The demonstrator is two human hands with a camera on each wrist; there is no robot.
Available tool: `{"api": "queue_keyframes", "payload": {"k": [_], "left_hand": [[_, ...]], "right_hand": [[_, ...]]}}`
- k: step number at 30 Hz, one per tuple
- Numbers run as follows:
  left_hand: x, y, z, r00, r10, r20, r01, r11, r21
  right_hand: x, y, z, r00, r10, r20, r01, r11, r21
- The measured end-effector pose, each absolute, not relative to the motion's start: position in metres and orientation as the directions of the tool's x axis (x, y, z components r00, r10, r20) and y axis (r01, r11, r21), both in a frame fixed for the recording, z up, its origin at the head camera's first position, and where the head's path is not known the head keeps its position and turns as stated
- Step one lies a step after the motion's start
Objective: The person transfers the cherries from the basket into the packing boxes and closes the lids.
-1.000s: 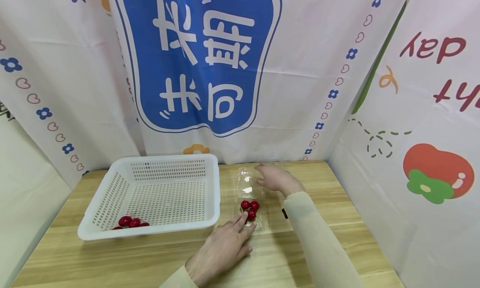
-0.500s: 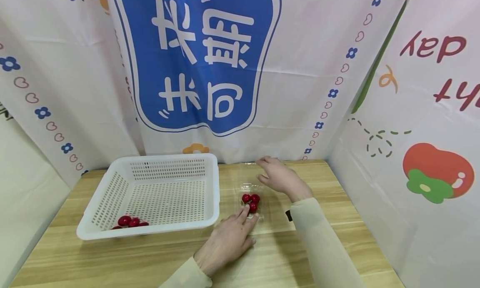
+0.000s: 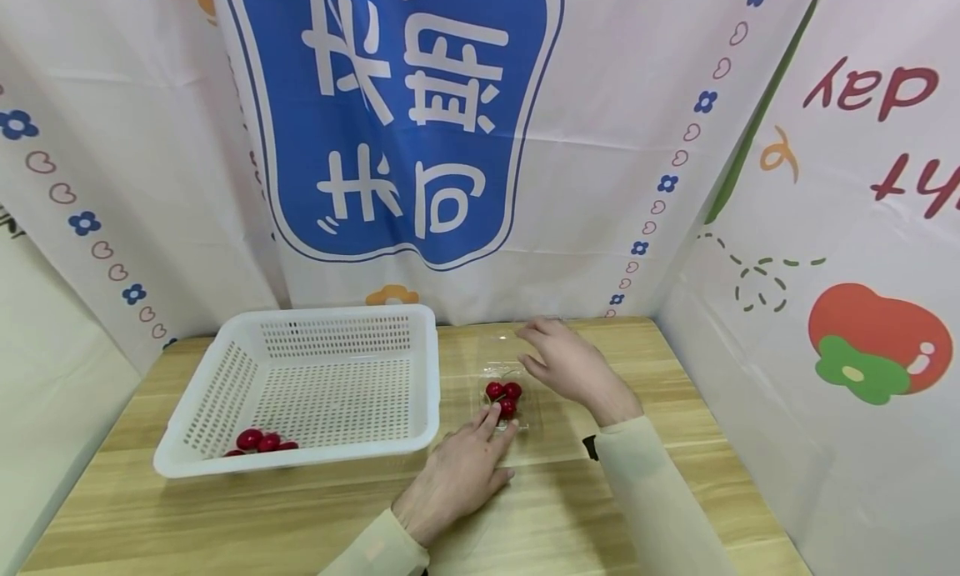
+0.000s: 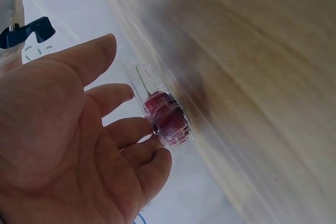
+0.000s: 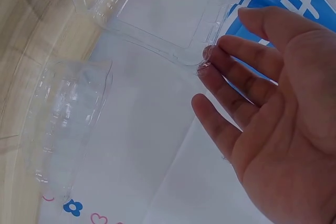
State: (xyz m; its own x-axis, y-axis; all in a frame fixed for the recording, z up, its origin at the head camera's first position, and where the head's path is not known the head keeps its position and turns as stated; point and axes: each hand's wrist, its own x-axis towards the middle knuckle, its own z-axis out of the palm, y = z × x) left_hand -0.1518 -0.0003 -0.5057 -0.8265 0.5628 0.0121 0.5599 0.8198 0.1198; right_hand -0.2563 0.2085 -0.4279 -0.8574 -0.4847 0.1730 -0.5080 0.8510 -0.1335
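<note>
A clear plastic clamshell box (image 3: 480, 418) stands on the table with its lid (image 5: 163, 14) raised toward the back. Several red cherries (image 3: 507, 407) lie in its base, one green stem (image 4: 142, 81) sticking up. My left hand (image 3: 453, 482) reaches in from the front, fingers extended and fingertips right at the box's near side by the cherries. At the back, my right hand (image 3: 576, 368) has loosely bent fingers, with fingertips touching the lid's outer edge in the right wrist view. Neither hand grips anything.
A white perforated plastic basket (image 3: 431, 376) sits to the left, with several more cherries (image 3: 268, 443) in its near left corner. A second clear plastic container (image 5: 65, 124) lies on the wooden table (image 3: 675, 476) near the right hand. Printed cloth (image 3: 600, 142) hangs behind the table.
The box with its cherries has slid slightly away toward the back, and my left hand has moved forward with it. The lid looks tilted more upright. My right hand has shifted slightly right.
</note>
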Motion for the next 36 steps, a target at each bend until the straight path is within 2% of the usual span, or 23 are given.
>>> {"api": "queue_keyframes", "payload": {"k": [10,22,30,36], "left_hand": [[-0.153,0.0,-0.506,-0.819,0.574,0.031,0.573,0.812,0.109],[-0.15,-0.002,-0.502,-0.824,0.565,0.024,0.564,0.817,0.124],[-0.14,-0.004,-0.495,-0.78,0.618,0.099,0.625,0.777,0.073],[-0.133,-0.004,-0.489,-0.73,0.643,0.231,0.672,0.738,0.067]], "right_hand": [[-0.239,0.212,-0.426,-0.826,-0.528,0.197,-0.554,0.825,-0.112],[-0.223,0.217,-0.44,-0.826,-0.539,0.164,-0.554,0.831,-0.058],[-0.213,0.219,-0.45,-0.821,-0.555,0.136,-0.569,0.815,-0.108],[-0.208,0.221,-0.459,-0.8,-0.582,0.145,-0.596,0.797,-0.096]]}}
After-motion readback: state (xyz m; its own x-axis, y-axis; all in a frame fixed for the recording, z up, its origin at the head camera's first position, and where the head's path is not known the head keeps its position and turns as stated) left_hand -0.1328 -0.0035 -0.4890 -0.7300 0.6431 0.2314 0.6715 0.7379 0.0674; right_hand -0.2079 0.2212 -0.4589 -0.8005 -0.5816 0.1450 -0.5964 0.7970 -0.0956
